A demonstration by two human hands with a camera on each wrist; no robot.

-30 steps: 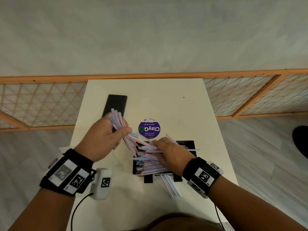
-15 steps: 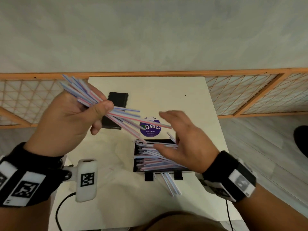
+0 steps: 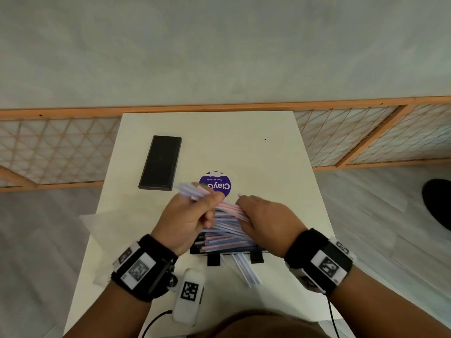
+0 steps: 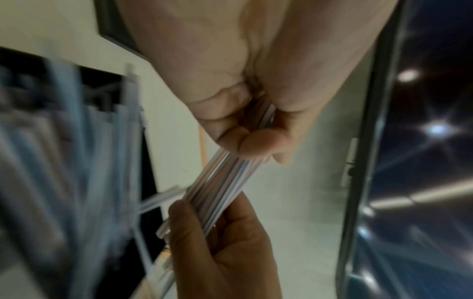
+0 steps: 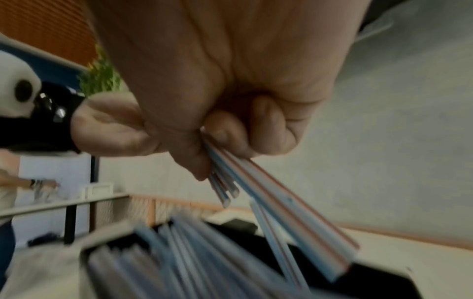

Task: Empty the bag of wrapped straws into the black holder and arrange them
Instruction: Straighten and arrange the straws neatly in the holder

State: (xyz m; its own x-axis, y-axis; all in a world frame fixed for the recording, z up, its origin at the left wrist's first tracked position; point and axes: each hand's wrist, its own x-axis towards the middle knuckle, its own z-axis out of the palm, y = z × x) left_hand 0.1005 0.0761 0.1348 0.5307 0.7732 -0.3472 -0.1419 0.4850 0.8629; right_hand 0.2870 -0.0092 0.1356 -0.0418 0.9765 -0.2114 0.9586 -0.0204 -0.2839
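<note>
My left hand [image 3: 207,208] grips a bundle of wrapped straws [image 3: 227,208], white with pink and blue stripes, just above the black holder [image 3: 256,255]. One end of the bundle fans out past my knuckles. My right hand [image 3: 244,211] holds the bundle's other end. The left wrist view shows the bundle [image 4: 225,178] running from my left fist down into my right hand's fingers [image 4: 217,242]. In the right wrist view my thumb and curled fingers pinch the straws [image 5: 276,204] over the holder [image 5: 384,283]. The holder is heaped with several straws [image 3: 224,240] lying crosswise. A few loose straws [image 3: 246,272] lie on the table in front of it.
A flat black rectangle [image 3: 161,163] lies at the table's [image 3: 244,147] far left. A round purple sticker [image 3: 217,185] sits behind my hands. A clear empty bag [image 3: 102,220] hangs over the left edge. A wooden lattice screen [image 3: 56,147] runs behind the table.
My left hand came down from its raised place at the left, bringing the bundle over the holder. My right hand, open half a second ago, now holds the bundle's other end.
</note>
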